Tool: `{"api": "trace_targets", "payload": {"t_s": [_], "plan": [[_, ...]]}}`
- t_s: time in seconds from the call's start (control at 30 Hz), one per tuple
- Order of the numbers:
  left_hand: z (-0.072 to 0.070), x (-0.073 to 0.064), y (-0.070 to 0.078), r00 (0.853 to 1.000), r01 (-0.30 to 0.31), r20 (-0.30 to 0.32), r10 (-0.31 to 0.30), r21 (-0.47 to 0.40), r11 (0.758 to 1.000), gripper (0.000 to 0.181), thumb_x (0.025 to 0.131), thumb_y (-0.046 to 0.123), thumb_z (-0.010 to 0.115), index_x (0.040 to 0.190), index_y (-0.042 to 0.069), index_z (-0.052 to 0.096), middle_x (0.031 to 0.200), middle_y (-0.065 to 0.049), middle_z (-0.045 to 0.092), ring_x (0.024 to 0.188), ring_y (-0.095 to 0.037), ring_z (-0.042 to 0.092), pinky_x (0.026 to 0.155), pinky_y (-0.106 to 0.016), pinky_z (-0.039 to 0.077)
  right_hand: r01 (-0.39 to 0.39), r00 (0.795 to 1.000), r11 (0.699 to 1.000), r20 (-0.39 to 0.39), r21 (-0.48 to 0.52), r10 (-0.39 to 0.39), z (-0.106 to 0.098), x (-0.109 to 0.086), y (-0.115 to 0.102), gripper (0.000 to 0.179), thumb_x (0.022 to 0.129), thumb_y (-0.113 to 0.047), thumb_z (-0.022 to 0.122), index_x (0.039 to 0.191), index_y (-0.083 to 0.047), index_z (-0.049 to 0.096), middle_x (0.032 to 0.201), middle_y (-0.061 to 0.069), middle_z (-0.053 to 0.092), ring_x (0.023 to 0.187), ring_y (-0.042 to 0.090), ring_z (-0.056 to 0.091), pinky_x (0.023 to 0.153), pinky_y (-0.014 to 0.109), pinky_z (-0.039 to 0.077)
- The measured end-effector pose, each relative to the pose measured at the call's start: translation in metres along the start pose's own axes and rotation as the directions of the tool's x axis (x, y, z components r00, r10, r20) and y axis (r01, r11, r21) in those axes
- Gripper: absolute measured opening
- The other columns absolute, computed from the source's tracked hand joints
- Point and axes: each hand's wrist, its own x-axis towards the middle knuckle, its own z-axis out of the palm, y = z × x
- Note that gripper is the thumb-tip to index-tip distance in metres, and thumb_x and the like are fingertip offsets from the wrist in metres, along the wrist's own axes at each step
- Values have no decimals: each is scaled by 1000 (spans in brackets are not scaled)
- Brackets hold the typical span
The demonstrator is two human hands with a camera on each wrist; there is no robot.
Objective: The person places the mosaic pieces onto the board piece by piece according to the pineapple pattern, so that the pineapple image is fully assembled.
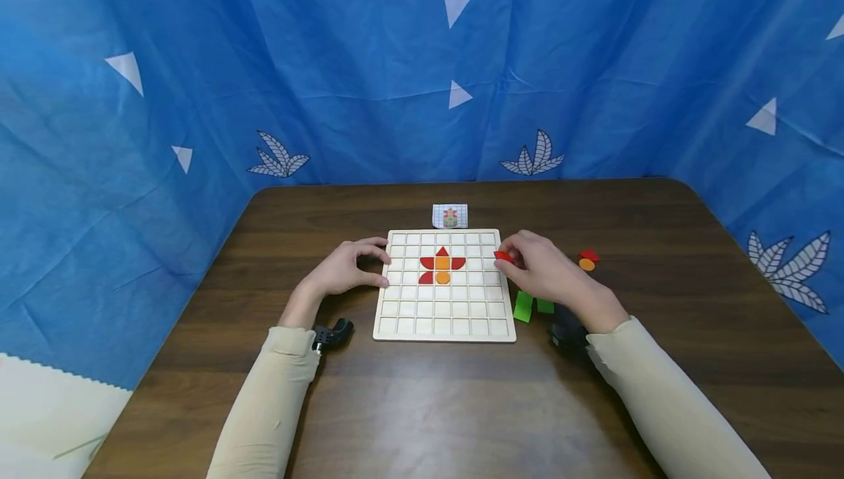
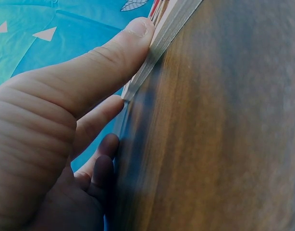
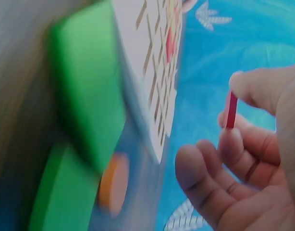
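Observation:
A white gridded board (image 1: 442,327) lies on the table, with a red triangle (image 1: 442,252), several red curved pieces (image 1: 458,264), an orange square (image 1: 442,263) and an orange disc (image 1: 442,277) set in its cells. At the board's left edge is my left hand (image 1: 338,268), its thumb and fingertips spread along the rim. My right hand (image 1: 543,266) pinches a small red piece (image 3: 230,109) between thumb and finger, just over the board's right edge. The grip hides part of that piece's outline.
Green pieces (image 1: 523,306) lie close to the board's right side. Farther right are another red piece (image 1: 589,254) and an orange disc (image 1: 587,264). Behind the board sits a small card (image 1: 450,216) printed with a coloured pattern. A blue curtain (image 1: 369,61) hangs beyond the wooden table (image 1: 435,406).

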Motion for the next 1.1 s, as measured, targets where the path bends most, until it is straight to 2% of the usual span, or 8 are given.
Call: {"api": "trace_targets", "payload": {"t_s": [0.3, 0.6, 0.77, 0.93, 1.1], "plan": [[-1, -2, 1, 1000, -17, 2, 17, -7, 1000, 34, 79, 27, 91, 108, 20, 75, 153, -5, 54, 148, -29, 44, 121, -50, 36, -1, 999, 1000, 39, -2, 2, 21, 20, -29, 29, 96, -29, 73, 115, -7, 68, 92, 5, 61, 82, 20, 55, 67, 29, 49], [-1, -1, 1, 1000, -10, 1, 10, -8, 1000, 34, 79, 27, 91, 108, 21, 75, 154, -5, 53, 148, -29, 43, 123, -50, 34, -73, 996, 997, 63, 37, 70, 36, 35, -43, 28, 96, -30, 73, 113, -8, 70, 89, 4, 62, 80, 20, 55, 67, 30, 48], [-2, 0, 0, 1000, -13, 2, 13, -9, 1000, 35, 79, 27, 92, 108, 21, 75, 154, -5, 53, 148, -29, 43, 123, -50, 34, -99, 990, 995, 98, 19, 97, 41, 36, -50, 29, 96, -31, 73, 112, -7, 69, 92, 5, 64, 82, 20, 57, 71, 30, 50], [-3, 1, -1, 1000, -13, -2, 13, -6, 1000, 35, 78, 28, 92, 108, 21, 75, 153, -5, 53, 148, -29, 44, 123, -50, 34, -87, 991, 996, 100, -12, 88, 45, 34, -54, 32, 95, -31, 75, 110, -4, 69, 95, 7, 66, 83, 20, 57, 74, 31, 51], [-1, 0, -1, 1000, -16, -3, 16, -3, 1000, 36, 78, 28, 92, 108, 21, 75, 153, -5, 54, 147, -28, 44, 123, -49, 34, -87, 989, 995, 116, -46, 92, 49, 32, -54, 30, 94, -33, 76, 101, -5, 66, 85, 5, 60, 78, 21, 54, 67, 30, 45]]}}
